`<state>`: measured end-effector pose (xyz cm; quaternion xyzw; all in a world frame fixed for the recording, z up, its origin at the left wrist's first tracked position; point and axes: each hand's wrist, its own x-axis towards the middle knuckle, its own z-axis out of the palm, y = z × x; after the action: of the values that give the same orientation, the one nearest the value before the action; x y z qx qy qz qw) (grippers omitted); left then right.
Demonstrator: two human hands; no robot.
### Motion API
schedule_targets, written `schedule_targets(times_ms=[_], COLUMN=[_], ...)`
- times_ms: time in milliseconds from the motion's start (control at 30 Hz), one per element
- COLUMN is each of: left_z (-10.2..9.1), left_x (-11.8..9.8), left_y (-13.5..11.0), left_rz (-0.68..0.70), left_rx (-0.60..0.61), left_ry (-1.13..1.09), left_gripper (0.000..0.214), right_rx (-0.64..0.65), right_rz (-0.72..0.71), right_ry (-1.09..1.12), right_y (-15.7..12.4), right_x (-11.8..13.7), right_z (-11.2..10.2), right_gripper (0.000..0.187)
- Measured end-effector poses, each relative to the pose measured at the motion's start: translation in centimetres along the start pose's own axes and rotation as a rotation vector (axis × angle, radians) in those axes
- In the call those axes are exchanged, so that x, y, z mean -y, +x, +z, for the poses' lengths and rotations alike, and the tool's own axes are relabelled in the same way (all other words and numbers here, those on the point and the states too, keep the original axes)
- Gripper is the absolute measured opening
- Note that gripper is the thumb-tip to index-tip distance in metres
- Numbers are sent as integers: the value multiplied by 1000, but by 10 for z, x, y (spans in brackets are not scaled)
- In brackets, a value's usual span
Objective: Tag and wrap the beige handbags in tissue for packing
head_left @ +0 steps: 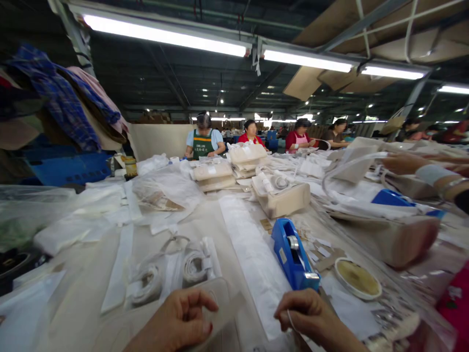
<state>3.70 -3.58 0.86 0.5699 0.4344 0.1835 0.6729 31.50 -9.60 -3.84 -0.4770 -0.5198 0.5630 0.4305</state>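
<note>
My left hand (183, 318) is low in the middle, its fingers loosely curved and a gap between thumb and forefinger; nothing shows in its grasp. Beneath and beside it lies a beige bag panel (218, 293). Just beyond are two rolled pale straps, a left roll (146, 286) and a right roll (194, 268). My right hand (313, 315) pinches a thin white string (290, 320), which hangs below the fingers. Directly past that hand stands a blue tape dispenser (293, 254). Between the hands runs a long white paper strip (249, 259).
Right of the dispenser sits a white dish (357, 278) with yellowish contents. Beige bags (282, 198) are stacked further back. A co-worker's arm (436, 171) reaches in from the right over a bag. Several people sit across the table. Clear plastic (164, 190) lies at left.
</note>
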Motion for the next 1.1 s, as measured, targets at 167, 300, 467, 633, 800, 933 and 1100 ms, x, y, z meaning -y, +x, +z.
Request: schedule_targets(times_ms=[167, 300, 467, 633, 800, 933, 1100], left_z=[31, 67, 100, 100, 76, 66, 75], left_x=[-6, -10, -26, -28, -26, -24, -23], left_y=[29, 82, 144, 143, 105, 75, 47], left_rz=[65, 98, 117, 174, 160, 180, 211], left_rx=[-222, -270, -231, -219, -140, 9, 218], left_ry=[-145, -44, 52, 150, 109, -67, -167], left_gripper=[44, 31, 32, 21, 26, 33, 33], right_rx=[-178, -168, -114, -120, -194, -134, -79], right_rz=[0, 23, 4, -8, -60, -113, -109], right_ry=[50, 106, 72, 76, 357, 556, 652], right_y=[-24, -33, -34, -34, -23, -8, 5], right_x=[10, 3, 5, 11, 31, 51, 60], right_z=[-12, -11, -4, -3, -1, 5, 18], right_gripper=[32, 32, 33, 35, 38, 37, 39])
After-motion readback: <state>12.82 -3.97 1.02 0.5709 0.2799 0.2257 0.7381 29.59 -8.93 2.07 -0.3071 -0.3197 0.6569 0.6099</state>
